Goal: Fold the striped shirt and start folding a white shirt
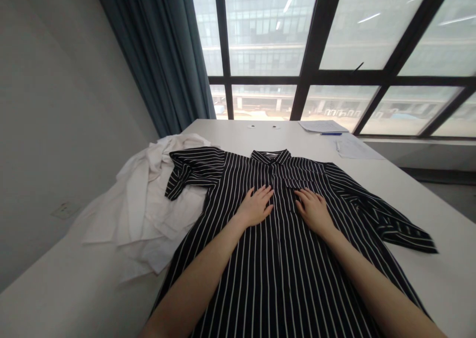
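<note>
Two hands, both open and gripping nothing: left hand [256, 208] and right hand [315, 210] rest palm-down, side by side, on the chest of the striped shirt [256, 278]. Shirt lies front-up on the white table [416, 189], collar [284, 157] toward twelve. Spreading looks mostly done: body fairly flat, right sleeve [372, 209] out toward three; left sleeve [201, 164], toward ten, yet unsmoothed. Body unfolded where visible. White cloth [156, 199] heaped at nine; papers [323, 126] at one.

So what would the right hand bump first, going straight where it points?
The right hand would first meet more of the black, white-striped shirt it rests on, then perhaps its collar; the aim is hard to judge.
</note>
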`<move>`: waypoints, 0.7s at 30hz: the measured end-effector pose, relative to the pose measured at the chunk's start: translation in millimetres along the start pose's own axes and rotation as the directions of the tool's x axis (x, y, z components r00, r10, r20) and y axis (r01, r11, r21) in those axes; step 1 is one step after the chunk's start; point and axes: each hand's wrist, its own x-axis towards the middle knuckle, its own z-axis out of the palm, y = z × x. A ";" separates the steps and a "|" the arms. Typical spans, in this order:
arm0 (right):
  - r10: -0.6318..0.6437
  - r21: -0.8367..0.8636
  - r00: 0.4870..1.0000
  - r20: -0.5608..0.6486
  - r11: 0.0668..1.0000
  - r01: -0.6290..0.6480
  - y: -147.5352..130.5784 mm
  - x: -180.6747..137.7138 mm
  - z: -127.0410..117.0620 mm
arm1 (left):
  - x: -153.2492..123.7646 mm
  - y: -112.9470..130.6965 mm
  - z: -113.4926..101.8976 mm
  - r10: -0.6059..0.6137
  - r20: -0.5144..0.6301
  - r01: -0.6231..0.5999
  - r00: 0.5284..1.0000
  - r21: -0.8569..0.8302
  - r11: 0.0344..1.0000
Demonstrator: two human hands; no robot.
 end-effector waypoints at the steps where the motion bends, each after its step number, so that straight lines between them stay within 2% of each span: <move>1: -0.015 0.011 1.000 -0.010 1.000 0.015 -1.2 0.4 -1.7 | -0.1 0.3 0.1 0.011 -0.015 -0.011 1.000 -0.004 1.000; 5: -0.039 0.052 0.997 -0.066 0.998 0.043 -5.4 2.5 -8.9 | -1.0 3.1 -0.6 0.102 -0.045 -0.103 0.994 -0.015 0.995; 8: -0.040 0.036 0.995 -0.096 0.998 0.043 -7.4 2.4 -8.1 | -2.0 5.8 -0.6 0.157 -0.016 -0.157 0.987 -0.019 0.987; 15: 0.030 -0.028 0.997 0.067 0.999 -0.028 -5.9 -0.9 3.1 | -1.7 6.9 -0.7 0.149 0.034 -0.147 0.988 -0.058 0.987; 21: 0.027 0.011 0.996 0.088 1.000 -0.028 -3.5 0.2 2.6 | -1.0 6.9 -2.2 0.140 0.047 -0.136 0.989 -0.078 0.988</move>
